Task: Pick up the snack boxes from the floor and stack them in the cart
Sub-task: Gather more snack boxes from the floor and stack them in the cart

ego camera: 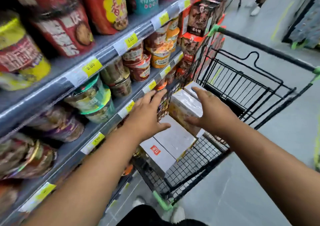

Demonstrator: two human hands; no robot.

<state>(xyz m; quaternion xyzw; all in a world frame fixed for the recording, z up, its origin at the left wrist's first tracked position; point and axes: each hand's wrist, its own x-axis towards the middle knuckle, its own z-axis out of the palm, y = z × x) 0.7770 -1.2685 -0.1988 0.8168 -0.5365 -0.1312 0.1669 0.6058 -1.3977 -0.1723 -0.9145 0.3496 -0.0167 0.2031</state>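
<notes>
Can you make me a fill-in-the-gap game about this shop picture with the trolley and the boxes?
1. The snack boxes lie inside the black wire ____.
2. Both hands, the left hand and the right hand, are ____, holding nothing.
3. The cart has corner bumpers coloured ____.
4. The yellow price tags sit on the shelves on the ____ side of the picture.

Missing words: cart; open; green; left

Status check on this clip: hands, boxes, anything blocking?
Left hand open, empty, at cart edge. Right hand open over top box; no grip. Boxes stacked in cart. Shelf close left; nothing blocking.
</notes>
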